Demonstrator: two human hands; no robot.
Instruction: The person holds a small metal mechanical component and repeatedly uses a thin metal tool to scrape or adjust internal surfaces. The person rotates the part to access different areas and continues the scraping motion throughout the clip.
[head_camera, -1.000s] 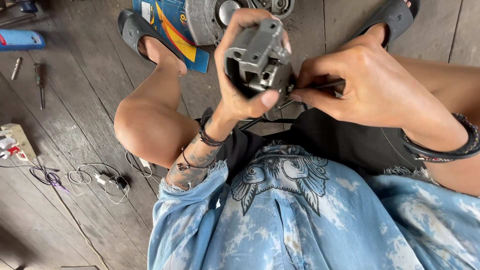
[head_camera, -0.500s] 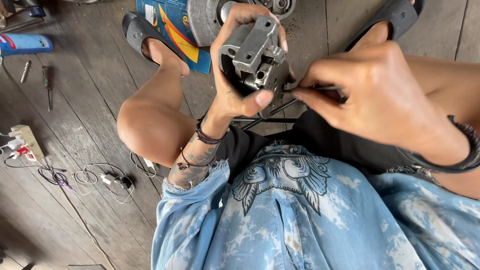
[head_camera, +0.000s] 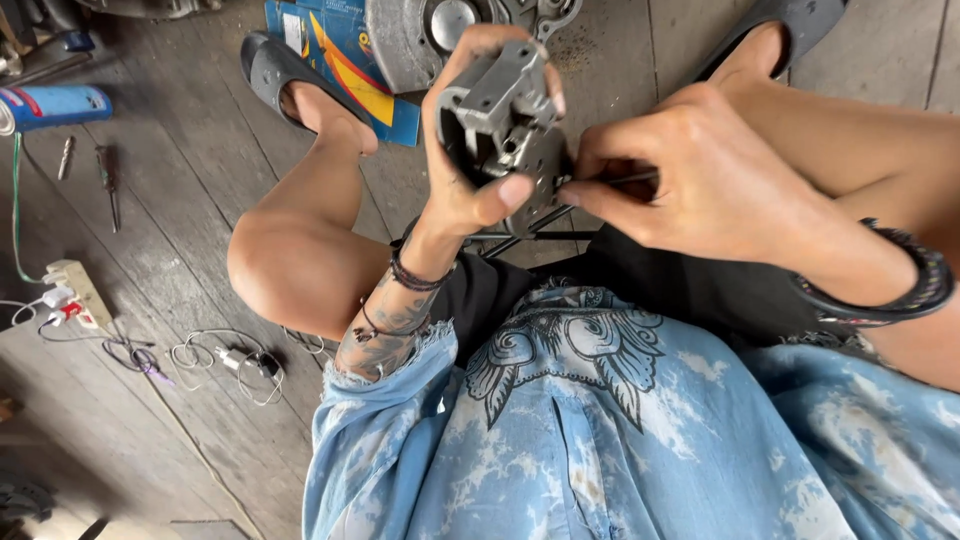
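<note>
We found left hand (head_camera: 470, 170) clamped round grey metal part (head_camera: 500, 120) | right hand (head_camera: 700, 170) fingers pinched together on thin rod (head_camera: 620, 181) | rod tip touched part.

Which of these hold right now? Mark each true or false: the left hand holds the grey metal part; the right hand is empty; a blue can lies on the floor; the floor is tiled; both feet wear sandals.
1. The left hand holds the grey metal part: true.
2. The right hand is empty: false; it pinches a thin metal tool whose tip is at the part.
3. A blue can lies on the floor: true, at the upper left.
4. The floor is tiled: false; it is made of wooden planks.
5. Both feet wear sandals: true; a dark sandal shows on one foot and another sandal on the other.
</note>
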